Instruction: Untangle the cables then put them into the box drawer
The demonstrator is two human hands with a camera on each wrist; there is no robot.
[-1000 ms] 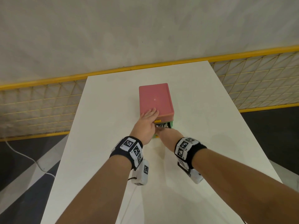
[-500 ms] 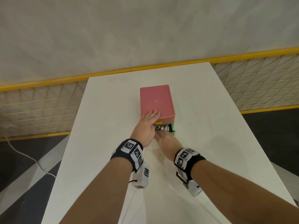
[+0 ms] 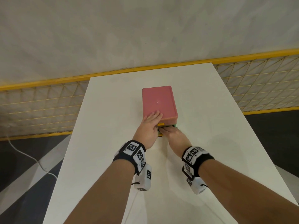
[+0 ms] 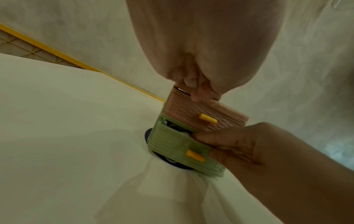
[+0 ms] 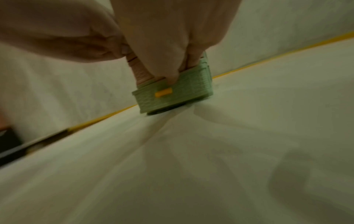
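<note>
A pink-topped box [image 3: 158,101] stands mid-table. My left hand [image 3: 152,120] lies flat on its near top edge with straight fingers [image 4: 195,89]. The pink upper drawer [image 4: 201,112] is closed. Below it the green drawer [image 4: 172,144] with a yellow handle [image 4: 195,155] sticks out a little. My right hand [image 3: 168,131] grips that drawer's front panel [image 5: 178,94]: fingers over its top edge, thumb on its face. A bit of cable [image 4: 178,128] shows in the narrow gap; the remainder is hidden inside.
The white table [image 3: 105,143] runs on to a grey wall. A yellow mesh fence [image 3: 40,110] flanks it left and right. A black disc [image 4: 172,164] sits under the box. A white cord [image 3: 32,159] lies on the dark floor at left.
The green drawer has slid further into the box, and my right hand moved forward with it. Fewer cables show in the gap. My left hand stayed on the box top.
</note>
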